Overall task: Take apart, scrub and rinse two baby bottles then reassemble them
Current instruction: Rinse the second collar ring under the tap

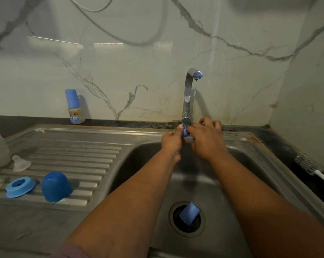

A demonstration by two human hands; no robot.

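Bottle ring (184,132), blue, pinched between left hand (171,141) and right hand (206,139) just under tap (190,94), thin stream falling beside it. Both hands curled on it. Assembled bottle (74,107) well left of tap; blue cap (189,213) below tap in drain.

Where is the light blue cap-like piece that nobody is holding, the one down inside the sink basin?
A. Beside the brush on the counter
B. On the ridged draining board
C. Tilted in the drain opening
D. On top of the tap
C: the light blue cap leans at an angle in the round drain opening at the bottom of the sink.
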